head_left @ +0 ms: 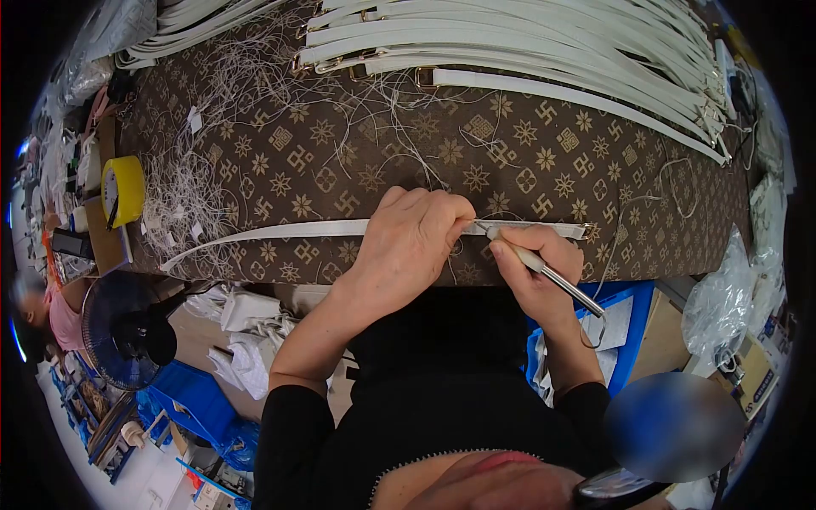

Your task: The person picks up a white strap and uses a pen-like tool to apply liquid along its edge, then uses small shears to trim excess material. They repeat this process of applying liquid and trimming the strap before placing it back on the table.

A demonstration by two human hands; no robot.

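A narrow white strap (297, 230) lies across the patterned brown cloth near its front edge, with a metal fitting at its right end. My left hand (408, 242) rests over the middle of this strap, thumb and forefinger pinched on it. Close by on the right, my right hand (541, 263) grips a pen-like tool (571, 287) with a pale grip and a silver rear shaft. Its thin tip points at the strap, right beside my left fingertips. A thin dark cord shows at the tool's rear end.
Many white straps with metal buckles (510, 38) are stacked at the back right. Loose white threads (195, 178) heap on the left of the cloth (544, 161), beside a yellow tape roll (124, 191). A black fan (127, 331) stands lower left; blue bins (637, 327) sit below the edge.
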